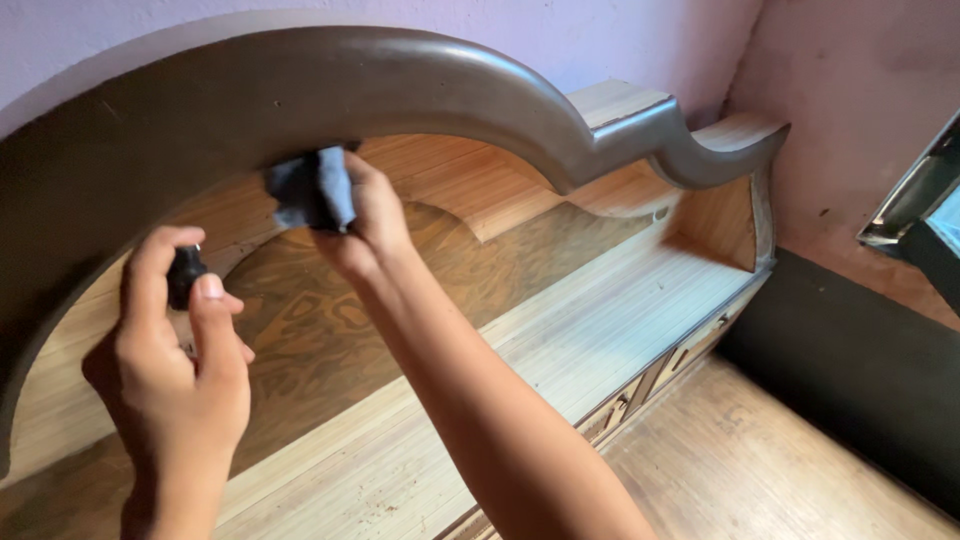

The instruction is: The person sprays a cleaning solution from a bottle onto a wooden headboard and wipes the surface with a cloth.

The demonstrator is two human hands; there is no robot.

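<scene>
**Two hands at the arched frame of a wooden furniture piece**

No package, label or sign is legible in this view. The curved arch moulding (400, 80) has a smooth, rounded profile and a dull grey-brown metallic sheen; it sweeps from lower left over the top and ends at the right in a scrolled S-shaped shoulder. Behind and below it lies pale, fine-striped wood panelling (600, 320), inset with a darker burl-figured panel (320, 330) whose upper edge is scalloped. Small drawers with dark pulls (700, 345) run along the lower right edge, above a worn wooden floor (760, 470). The wall (640, 35) behind is matt lilac-pink; a mirror-edged object (920, 215) shows at far right.

The right hand (375, 225) reaches forward with the forearm extended diagonally from lower right. Its fingers are closed around a crumpled dark blue-grey cloth (312, 190), which is pressed against the underside of the arch moulding near its crest.

The left hand (175, 375) is raised at lower left, wrist upright, back of the hand toward the camera. Its fingers and thumb are curled around a small black object (183, 275), mostly hidden, held just below the moulding's left sweep.
</scene>
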